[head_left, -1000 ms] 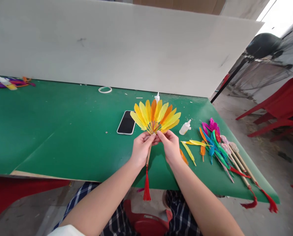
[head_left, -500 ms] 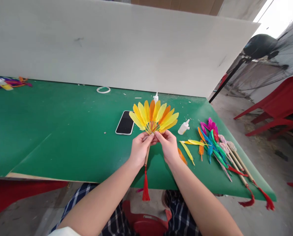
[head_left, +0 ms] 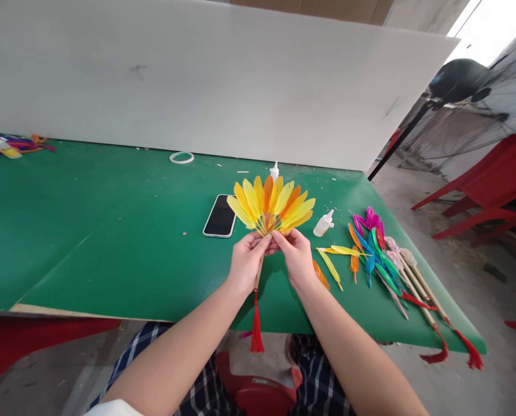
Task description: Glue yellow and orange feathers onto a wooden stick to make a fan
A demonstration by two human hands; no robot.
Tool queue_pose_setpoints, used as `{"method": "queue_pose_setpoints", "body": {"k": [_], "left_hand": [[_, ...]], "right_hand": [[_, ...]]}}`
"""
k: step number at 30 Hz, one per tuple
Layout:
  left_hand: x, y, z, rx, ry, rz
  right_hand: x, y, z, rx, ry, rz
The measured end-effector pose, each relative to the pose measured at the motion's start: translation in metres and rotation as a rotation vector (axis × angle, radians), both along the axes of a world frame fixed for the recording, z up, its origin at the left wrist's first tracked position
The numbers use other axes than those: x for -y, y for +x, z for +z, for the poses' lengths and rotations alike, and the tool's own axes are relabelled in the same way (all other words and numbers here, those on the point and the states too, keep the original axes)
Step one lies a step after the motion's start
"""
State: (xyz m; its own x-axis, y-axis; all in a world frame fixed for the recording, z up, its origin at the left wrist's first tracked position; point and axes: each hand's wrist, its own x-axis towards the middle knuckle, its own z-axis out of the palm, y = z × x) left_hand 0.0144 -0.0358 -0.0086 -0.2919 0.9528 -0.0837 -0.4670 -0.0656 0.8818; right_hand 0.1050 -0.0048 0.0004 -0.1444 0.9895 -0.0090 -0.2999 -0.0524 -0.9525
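Observation:
Both hands grip a feather fan (head_left: 270, 202) of yellow and orange feathers, spread in a half circle above the green table. My left hand (head_left: 245, 260) pinches its base from the left, and my right hand (head_left: 297, 257) pinches it from the right, with the thumbs meeting in front. A thin wooden handle slopes down beside the left palm and ends in a red tassel (head_left: 256, 326). My other fingers are partly hidden behind the base. Loose yellow feathers (head_left: 331, 268) and an orange feather (head_left: 320, 275) lie close to my right hand.
Behind the fan lie a phone (head_left: 220, 216) and a white-tipped bottle (head_left: 274, 170). Another small bottle (head_left: 323, 223) leans on the right, near colourful feathers (head_left: 377, 254) and tasselled sticks (head_left: 426, 292). A white ring (head_left: 182, 158) rests by the upright white board (head_left: 223, 81).

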Motion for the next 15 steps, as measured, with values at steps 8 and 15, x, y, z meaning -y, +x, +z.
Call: {"method": "queue_pose_setpoints", "body": {"k": [8,15], "left_hand": [[0.0002,-0.0003,0.0007,-0.001,-0.003,-0.002],[0.0000,0.0004,0.0019,0.017,-0.019,-0.001]], "right_hand": [[-0.0005,-0.0009,0.0002,0.002,0.003,0.004],[0.0005,-0.0011,0.0004,-0.004,0.002,-0.017]]}}
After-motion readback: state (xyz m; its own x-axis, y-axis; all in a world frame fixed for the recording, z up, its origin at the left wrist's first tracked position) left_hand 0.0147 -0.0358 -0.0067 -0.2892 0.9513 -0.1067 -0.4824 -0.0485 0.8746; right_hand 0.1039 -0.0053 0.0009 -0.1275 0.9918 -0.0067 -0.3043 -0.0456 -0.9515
